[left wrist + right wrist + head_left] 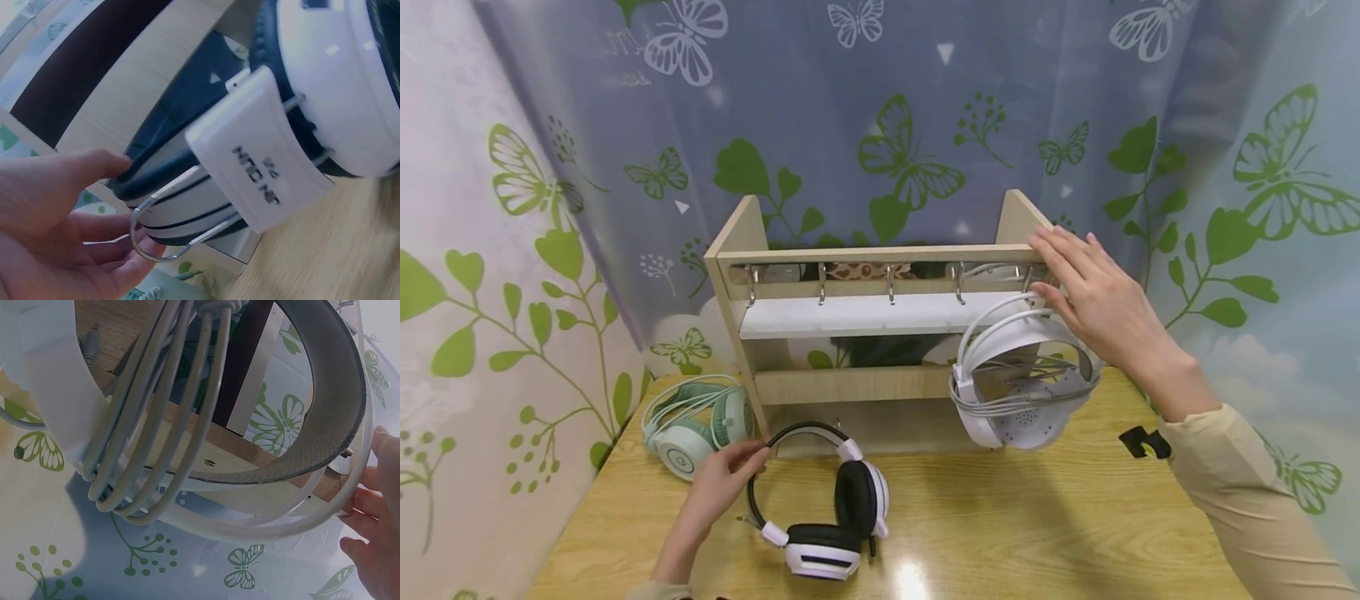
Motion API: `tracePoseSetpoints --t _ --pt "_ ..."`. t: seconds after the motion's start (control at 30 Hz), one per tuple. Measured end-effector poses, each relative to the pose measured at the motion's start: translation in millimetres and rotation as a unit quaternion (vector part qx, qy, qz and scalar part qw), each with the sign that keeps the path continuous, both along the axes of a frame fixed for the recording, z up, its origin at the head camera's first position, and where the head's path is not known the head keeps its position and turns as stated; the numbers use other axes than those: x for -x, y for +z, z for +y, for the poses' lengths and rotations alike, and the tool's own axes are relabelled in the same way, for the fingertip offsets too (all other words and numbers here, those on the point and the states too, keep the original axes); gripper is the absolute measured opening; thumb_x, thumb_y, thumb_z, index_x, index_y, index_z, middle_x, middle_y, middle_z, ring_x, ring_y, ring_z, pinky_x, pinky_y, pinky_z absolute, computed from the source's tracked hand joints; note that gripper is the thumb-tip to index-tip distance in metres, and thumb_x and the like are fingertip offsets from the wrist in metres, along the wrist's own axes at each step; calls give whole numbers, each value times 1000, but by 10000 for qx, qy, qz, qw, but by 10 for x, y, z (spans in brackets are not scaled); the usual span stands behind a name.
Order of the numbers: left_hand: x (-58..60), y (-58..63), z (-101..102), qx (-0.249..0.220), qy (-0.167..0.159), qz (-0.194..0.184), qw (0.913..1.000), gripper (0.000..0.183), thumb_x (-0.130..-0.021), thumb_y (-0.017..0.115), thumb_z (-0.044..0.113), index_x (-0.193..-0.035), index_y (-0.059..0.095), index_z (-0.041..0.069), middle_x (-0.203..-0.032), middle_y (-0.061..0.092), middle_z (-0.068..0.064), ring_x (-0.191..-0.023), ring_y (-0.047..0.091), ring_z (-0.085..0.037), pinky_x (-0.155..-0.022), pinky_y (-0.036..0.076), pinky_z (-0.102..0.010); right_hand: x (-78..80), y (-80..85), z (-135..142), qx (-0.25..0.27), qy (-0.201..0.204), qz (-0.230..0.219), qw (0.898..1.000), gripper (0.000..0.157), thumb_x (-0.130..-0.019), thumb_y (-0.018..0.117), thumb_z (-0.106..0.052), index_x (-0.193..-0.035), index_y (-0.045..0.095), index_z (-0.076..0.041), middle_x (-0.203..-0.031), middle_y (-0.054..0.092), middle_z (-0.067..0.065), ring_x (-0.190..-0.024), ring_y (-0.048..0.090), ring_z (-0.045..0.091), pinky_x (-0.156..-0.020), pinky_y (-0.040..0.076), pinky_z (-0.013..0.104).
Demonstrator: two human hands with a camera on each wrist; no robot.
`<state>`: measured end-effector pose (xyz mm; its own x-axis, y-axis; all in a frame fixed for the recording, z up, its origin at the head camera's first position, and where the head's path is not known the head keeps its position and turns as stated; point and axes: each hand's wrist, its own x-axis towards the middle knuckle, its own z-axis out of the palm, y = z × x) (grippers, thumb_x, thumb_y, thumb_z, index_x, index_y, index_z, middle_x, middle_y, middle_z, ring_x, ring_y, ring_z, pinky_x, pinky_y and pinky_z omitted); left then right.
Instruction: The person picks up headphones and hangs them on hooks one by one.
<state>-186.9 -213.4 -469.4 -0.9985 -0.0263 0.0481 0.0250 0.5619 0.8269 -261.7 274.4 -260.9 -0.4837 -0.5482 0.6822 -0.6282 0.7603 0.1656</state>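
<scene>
Black-and-white headphones (872, 500) stand on the wooden table before a light wood rack (850, 385), headband tilted up. My left hand (718, 487) pinches the headband between thumb and fingers; the left wrist view shows the thumb (103, 164) above it. White headphones (1033, 412), their grey cable wound around the earcups, hang at the rack's right end. My right hand (1101, 304), fingers straight, rests by the rack's top right corner, just above their headband. In the right wrist view the fingertips (365, 503) lie beside the outer band; whether they touch it I cannot tell.
Mint-green headphones (685, 446) lie left of the rack. Several metal hooks (891, 283) line its upper rail, above a white shelf (865, 315). A small black object (1142, 442) lies at the table's right. A butterfly-print curtain (820, 108) closes off the back.
</scene>
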Motion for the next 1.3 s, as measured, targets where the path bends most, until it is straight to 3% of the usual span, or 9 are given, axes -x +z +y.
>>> tracePoseSetpoints --t 0.23,0.43,0.57,0.7,0.8,1.0,1.3 --pt "-54 54 -66 -576 -560 -609 9949 50 -102 63 25 -141 55 -6 -118 69 -17 -101 71 -24 -81 59 -34 -3 3 -6 3 1 -4 10000 64 -109 33 -49 -154 42 -4 -156 43 17 -148 36 32 -126 19 45" --pt "-68 63 -145 -1226 -1417 -854 9786 64 -101 65 24 -152 39 -4 -123 63 -27 -99 72 -25 -77 62 -34 -6 11 -5 12 3 -22 10000 59 -109 39 -44 -154 42 -4 -156 44 17 -149 35 31 -126 18 45" --pt "-67 46 -178 -1437 -1704 -918 9705 69 -101 66 22 -153 32 -7 -135 58 -31 -107 70 -33 -79 61 -34 -6 11 -8 22 -2 -55 10000 57 -109 44 -40 -154 42 -5 -156 44 17 -149 34 31 -127 18 45" --pt "-79 25 -178 -1535 -1636 -964 9697 67 -101 65 21 -149 33 -12 -138 56 -30 -109 70 -32 -80 60 -33 -10 8 -11 11 -19 -59 10000 58 -109 44 -40 -154 41 -5 -156 43 17 -149 34 30 -127 18 45" --pt "-95 15 -161 -1564 -1495 -986 9713 67 -101 65 23 -149 34 -12 -130 63 -29 -104 72 -28 -80 61 -32 -13 6 -11 5 -16 -37 10000 60 -109 39 -45 -154 41 -5 -156 43 17 -149 34 30 -127 18 45" --pt "-102 8 -106 -1737 -1411 -931 9702 67 -103 62 24 -153 32 -8 -124 66 -29 -101 73 -35 -80 61 -32 -10 5 -2 31 -4 -15 10000 61 -109 38 -45 -154 42 -4 -156 44 17 -148 35 31 -127 18 44" --pt "-30 36 17 -1349 -1026 -724 9829 57 -101 64 28 -142 47 -8 -122 70 -22 -94 73 -19 -76 58 -30 -6 -3 -5 31 3 -24 10000 59 -109 42 -42 -154 42 -5 -157 43 16 -148 36 32 -127 18 44"
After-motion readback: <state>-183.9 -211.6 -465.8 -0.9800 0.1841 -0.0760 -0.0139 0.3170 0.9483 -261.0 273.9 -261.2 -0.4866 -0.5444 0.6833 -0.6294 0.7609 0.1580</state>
